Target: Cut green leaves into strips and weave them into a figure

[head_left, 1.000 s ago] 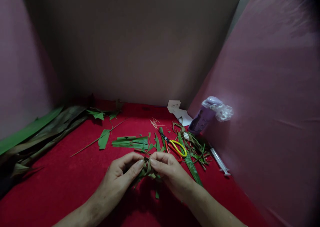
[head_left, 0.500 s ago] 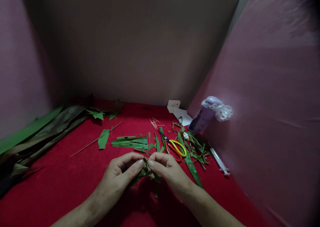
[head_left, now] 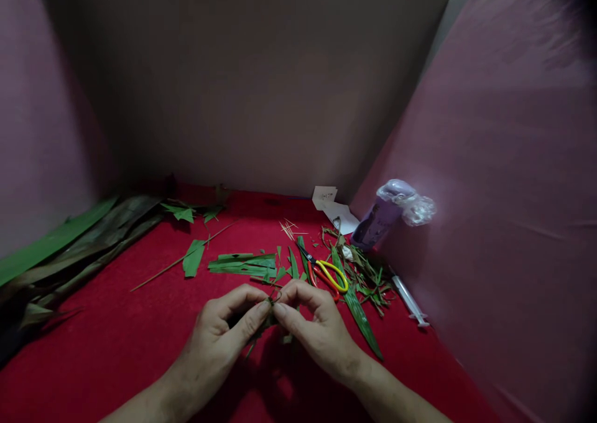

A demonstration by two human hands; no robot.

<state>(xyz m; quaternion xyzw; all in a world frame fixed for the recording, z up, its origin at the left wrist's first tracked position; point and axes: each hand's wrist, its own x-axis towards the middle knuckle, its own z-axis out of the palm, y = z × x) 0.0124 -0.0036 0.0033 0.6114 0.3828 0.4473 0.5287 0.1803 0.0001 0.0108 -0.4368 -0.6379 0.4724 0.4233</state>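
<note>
Our left hand [head_left: 224,331] pinches the leaf piece [head_left: 267,329] between thumb and fingers, and our right hand [head_left: 312,331] pinches it from the other side, so the grip is clamped on it in both, fingertips almost meeting. The piece hangs between our hands, seemingly just above the red cloth [head_left: 116,354], mostly hidden by our own fingers. We would do well to hold firm with the left and make only small, gentle adjustments with the right, since leaf this thin could split, and to keep the thin strand at our fingertips from slipping under a thumb. Around us, from the left, we have large leaves [head_left: 84,239] heaped along the wall, then a stem [head_left: 161,272] with a cut leaf [head_left: 193,259] lying by it, and strips [head_left: 245,264] beyond our left fingers. Sticks [head_left: 288,229] lie farther off. The scissors [head_left: 319,264] and the long leaf [head_left: 364,330] lie nearest our right hand; we judge them likeliest to be knocked if that elbow swings out. Past them come cards [head_left: 342,218], clippings [head_left: 366,283], a purple cup [head_left: 379,224] topped with clear plastic [head_left: 418,211], and a syringe [head_left: 408,300] beside the right wall, all clear of our hands.
</note>
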